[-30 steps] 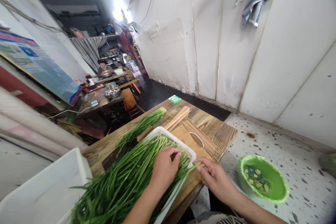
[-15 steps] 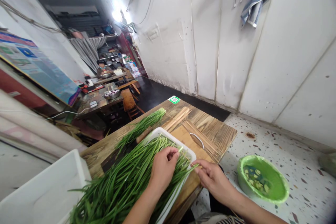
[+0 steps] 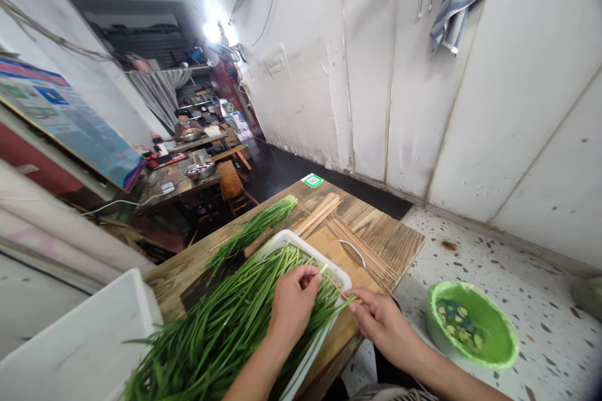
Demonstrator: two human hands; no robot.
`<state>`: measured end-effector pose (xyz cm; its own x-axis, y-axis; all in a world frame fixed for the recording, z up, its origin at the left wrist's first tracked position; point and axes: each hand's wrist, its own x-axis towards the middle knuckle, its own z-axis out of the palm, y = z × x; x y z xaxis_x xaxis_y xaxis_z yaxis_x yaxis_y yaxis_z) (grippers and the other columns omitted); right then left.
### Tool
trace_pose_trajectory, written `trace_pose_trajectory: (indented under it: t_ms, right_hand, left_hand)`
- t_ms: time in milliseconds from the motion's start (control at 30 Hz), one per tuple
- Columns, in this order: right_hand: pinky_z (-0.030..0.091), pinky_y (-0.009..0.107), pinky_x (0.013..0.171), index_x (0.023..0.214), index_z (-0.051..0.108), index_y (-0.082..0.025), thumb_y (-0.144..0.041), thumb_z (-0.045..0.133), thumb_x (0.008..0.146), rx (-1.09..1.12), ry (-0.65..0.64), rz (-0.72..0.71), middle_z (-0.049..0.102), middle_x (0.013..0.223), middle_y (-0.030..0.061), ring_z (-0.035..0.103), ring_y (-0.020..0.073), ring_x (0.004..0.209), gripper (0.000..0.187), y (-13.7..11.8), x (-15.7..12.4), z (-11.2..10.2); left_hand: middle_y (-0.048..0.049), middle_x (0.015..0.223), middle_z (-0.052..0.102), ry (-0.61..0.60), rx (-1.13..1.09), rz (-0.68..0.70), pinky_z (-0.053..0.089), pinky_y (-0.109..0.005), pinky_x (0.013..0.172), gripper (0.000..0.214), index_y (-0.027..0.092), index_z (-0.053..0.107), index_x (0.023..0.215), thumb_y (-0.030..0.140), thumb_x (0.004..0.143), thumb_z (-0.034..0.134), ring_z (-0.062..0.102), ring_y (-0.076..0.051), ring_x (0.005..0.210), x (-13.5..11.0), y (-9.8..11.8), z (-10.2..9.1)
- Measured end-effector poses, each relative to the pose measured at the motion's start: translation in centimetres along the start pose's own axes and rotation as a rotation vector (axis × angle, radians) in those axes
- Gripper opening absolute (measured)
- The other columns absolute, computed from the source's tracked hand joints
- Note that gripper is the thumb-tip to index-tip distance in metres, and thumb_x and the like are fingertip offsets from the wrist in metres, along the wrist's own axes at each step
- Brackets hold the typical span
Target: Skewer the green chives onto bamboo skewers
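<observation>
At six o'clock the left hand (image 3: 294,296) pinches a green stem (image 3: 323,268), at five the right hand (image 3: 383,321) pinches a thin stick (image 3: 336,285), at seven long greens (image 3: 226,310) fill a white tub (image 3: 288,234), and one slip could make the stick poke a thumb.

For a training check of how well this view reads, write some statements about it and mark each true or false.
1. The right hand holds green stalks. True.
2. The green basin stands on the wooden table. False: it stands on the speckled floor.
3. A striped towel hangs by the wall. True.
4. The small green bunch lies inside the white tray by the hands. False: it lies outside the tray.
5. The left hand lies flat with its fingers spread. False: its fingers are curled, above the heaped stalks.
</observation>
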<state>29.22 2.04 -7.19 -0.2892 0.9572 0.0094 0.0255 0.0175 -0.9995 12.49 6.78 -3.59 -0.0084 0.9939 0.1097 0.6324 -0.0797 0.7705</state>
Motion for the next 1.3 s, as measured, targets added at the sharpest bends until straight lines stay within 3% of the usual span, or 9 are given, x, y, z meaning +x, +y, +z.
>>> trace_pose_trajectory:
  t_ms: [1300]
  right_hand:
    - [0.020, 0.021, 0.040, 0.097, 0.058, -0.013, -0.039, 0.045, 0.085, -0.015, 0.016, -0.001, 0.028, 0.052, -0.0070, 0.025, 0.0075, 0.043, 0.031, 0.21, 0.16, -0.04]
  left_hand:
    - [-0.0026, 0.071, 0.065, 0.035, 0.027, 0.038, 0.043, -0.027, 0.064, 0.017, 0.016, 0.064, 0.076, 0.025, 0.072, 0.051, 0.056, -0.015, 0.063, -0.36, 0.17, 0.00]
